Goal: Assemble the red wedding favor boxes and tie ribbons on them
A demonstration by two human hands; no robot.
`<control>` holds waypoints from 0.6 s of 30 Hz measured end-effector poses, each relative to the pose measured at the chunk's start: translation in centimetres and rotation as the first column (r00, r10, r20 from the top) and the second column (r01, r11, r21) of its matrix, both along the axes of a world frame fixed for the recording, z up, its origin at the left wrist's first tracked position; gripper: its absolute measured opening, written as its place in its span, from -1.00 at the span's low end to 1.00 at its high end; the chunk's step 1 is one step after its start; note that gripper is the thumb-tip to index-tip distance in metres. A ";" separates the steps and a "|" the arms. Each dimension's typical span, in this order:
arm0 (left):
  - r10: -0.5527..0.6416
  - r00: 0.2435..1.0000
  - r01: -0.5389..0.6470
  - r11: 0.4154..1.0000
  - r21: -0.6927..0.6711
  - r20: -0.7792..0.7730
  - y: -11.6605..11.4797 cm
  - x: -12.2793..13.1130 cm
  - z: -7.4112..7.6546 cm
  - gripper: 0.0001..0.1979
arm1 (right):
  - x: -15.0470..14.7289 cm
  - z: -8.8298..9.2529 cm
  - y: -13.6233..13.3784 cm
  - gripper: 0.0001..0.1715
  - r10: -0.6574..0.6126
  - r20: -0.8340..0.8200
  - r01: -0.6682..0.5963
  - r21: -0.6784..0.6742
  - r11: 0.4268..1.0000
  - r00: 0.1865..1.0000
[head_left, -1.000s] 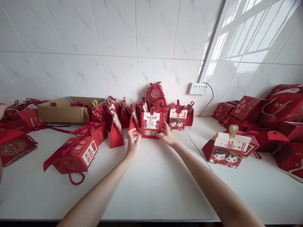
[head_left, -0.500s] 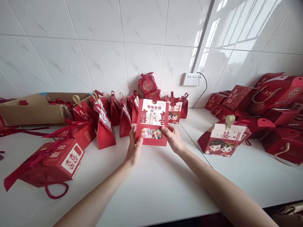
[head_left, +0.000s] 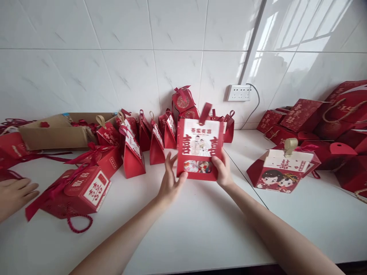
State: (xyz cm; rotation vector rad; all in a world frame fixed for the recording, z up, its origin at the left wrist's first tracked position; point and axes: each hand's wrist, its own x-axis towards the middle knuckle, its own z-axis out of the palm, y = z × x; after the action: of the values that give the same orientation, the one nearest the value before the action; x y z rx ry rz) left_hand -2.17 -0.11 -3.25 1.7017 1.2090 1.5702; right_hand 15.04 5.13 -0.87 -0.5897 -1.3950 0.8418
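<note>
Gift box held upright over the table: right hand clamps its lower corner, left hand, fingers spread, touches the opposite edge.

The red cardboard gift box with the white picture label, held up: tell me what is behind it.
Small red paper boxes with ribbon handles peek past the right edge of the held red gift box, before the white tiled wall. Whatever stands behind its face is covered.
</note>
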 end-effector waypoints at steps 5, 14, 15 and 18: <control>0.192 0.932 -0.114 0.961 0.252 -0.309 -0.2 0.4 -0.5 -0.34 | 2.3 -2.8 3.6 -0.29 -0.287 0.411 0.219 0.205 0.954 0.865; 0.096 0.767 0.080 0.967 0.243 -0.635 -1.3 1.3 -0.1 -0.51 | 1.3 -3.6 3.9 -0.48 -0.227 0.824 0.403 -0.001 0.915 0.519; 0.102 0.761 0.067 0.970 0.234 -0.641 -1.2 1.3 0.0 -0.52 | 1.2 -3.6 3.7 -0.50 -0.206 0.849 0.396 -0.004 0.918 0.486; 0.195 0.721 -0.001 0.960 0.280 -0.665 -1.2 0.6 1.0 -0.55 | 1.2 -3.7 3.3 -0.59 -0.149 0.904 0.294 0.027 0.955 0.400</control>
State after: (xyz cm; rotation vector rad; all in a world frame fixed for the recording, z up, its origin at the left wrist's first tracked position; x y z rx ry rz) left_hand -1.52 -1.29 -2.29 2.5831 1.4959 1.2009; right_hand 16.20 8.42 -4.54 -1.4705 -2.1721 0.3462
